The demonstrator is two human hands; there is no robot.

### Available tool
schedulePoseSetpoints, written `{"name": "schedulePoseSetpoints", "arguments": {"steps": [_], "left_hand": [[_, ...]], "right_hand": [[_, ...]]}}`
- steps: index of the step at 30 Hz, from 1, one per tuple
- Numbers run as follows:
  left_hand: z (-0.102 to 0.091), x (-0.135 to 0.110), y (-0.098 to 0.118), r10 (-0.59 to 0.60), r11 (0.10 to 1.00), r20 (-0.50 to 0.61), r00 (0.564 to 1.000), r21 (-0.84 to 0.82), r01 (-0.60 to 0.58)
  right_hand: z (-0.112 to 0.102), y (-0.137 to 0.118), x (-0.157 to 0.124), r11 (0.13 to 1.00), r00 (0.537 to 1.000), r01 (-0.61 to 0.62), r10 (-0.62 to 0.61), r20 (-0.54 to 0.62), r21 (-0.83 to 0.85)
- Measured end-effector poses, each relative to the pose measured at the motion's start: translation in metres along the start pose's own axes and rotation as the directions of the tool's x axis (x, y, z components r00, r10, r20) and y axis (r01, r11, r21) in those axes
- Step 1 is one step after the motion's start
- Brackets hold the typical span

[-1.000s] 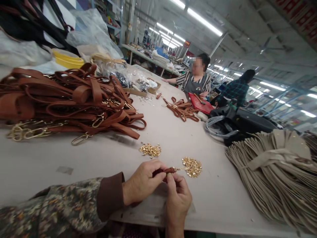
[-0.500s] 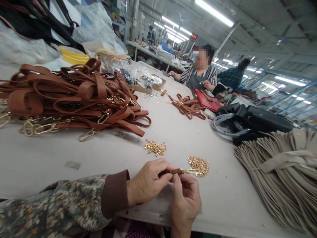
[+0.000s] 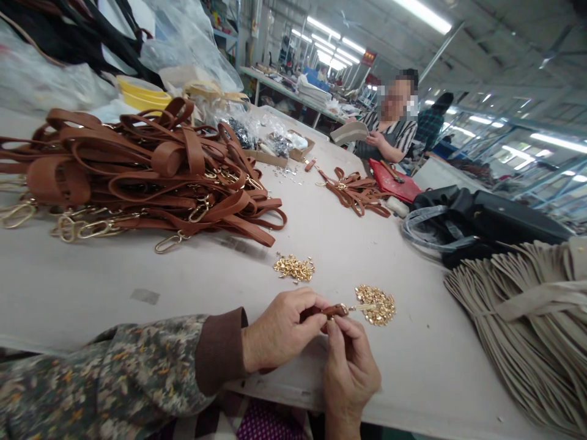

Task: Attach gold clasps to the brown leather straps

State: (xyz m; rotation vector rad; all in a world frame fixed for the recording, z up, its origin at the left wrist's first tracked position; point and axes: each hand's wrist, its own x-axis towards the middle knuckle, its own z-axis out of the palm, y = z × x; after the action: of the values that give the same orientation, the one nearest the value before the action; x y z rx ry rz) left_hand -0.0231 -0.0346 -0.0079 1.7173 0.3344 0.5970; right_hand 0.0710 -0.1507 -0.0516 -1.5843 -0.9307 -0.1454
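Observation:
My left hand (image 3: 282,329) and my right hand (image 3: 351,370) meet at the near edge of the table, both pinched on the end of a brown leather strap (image 3: 334,310) with a gold clasp (image 3: 362,307) sticking out to the right. The clasp tip lies over a small heap of gold rivets (image 3: 378,304). A second heap of gold rivets (image 3: 294,267) sits just beyond my left hand. The rest of the strap is hidden under my fingers.
A big pile of brown straps with gold clasps (image 3: 137,174) fills the left of the beige table (image 3: 348,244). Stacked beige strips (image 3: 527,318) lie at the right, black bags (image 3: 481,223) behind them. A person (image 3: 389,125) sits at the far end by a smaller strap pile (image 3: 353,192) and a red piece (image 3: 394,183).
My hands keep their pinch on the strap end. The camera has shifted, so everything sits a little further right and up. The person at the far end now lifts a beige piece.

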Motion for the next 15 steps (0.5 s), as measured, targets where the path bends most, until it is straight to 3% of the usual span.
{"name": "schedulePoseSetpoints", "arguments": {"steps": [6,11,15], "left_hand": [[-0.0029,-0.0008,0.0007,0.116,0.992,0.004,0.993,0.054,-0.116],[-0.0033,-0.0014,0.0019,0.152,0.988,0.015,0.988,0.034,-0.153],[-0.0034,-0.0017,0.0029,0.134,0.991,0.029,0.991,0.016,-0.134]], "right_hand": [[0.0001,-0.0024,-0.0011,0.999,0.998,0.048,-0.048,-0.035,0.016],[0.0052,-0.0077,-0.0022,0.977,0.981,-0.129,0.151,-0.120,0.171],[0.0090,-0.0026,-0.0046,0.870,0.904,-0.348,0.410,-0.120,0.350]]}}
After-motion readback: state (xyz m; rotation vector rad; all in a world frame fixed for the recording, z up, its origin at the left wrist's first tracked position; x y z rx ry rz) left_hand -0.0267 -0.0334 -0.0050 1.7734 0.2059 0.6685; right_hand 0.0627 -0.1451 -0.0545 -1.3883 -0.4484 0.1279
